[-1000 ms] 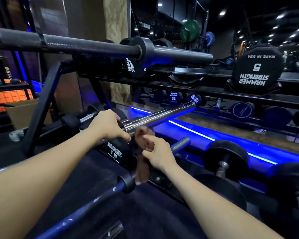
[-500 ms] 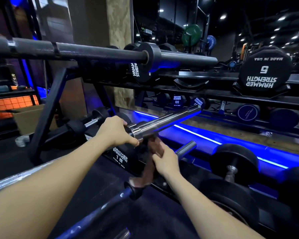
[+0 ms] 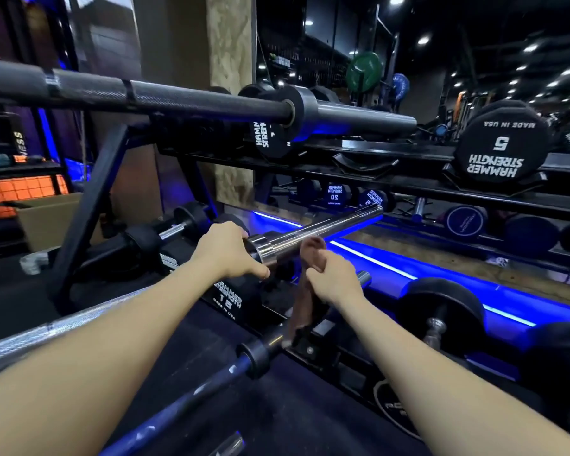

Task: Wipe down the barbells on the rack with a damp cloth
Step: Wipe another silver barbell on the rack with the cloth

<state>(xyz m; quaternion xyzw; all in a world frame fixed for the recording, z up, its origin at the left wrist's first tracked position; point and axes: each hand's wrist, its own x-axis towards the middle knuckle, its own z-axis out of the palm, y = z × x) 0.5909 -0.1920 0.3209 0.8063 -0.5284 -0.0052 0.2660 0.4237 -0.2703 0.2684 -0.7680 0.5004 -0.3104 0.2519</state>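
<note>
Chrome barbell (image 3: 323, 230) lies on the rack (image 3: 89, 205) at mid height, its polished sleeve pointing away and to the right. Left hand (image 3: 226, 250) grips this bar at the inner collar of the sleeve, fingers curled over the top and thumb extended below. Right hand (image 3: 333, 278) sits just beside it, to the right, fingers closed around a brown cloth (image 3: 311, 255). The upper end of the cloth touches the underside of the chrome sleeve; the lower end hangs down toward the blue barbell (image 3: 191, 394). That bar lies lower and nearer the camera, its black collar just below the hanging cloth end. Black barbell (image 3: 185, 98) spans the top of the rack, above both hands. A knurled silver bar (image 3: 30, 340) enters from the left edge, partly hidden behind the left forearm. Dumbbells (image 3: 502, 149) marked HAMMER STRENGTH occupy shelves to the right and behind. Blue strip lighting runs along the floor below the shelves.
</note>
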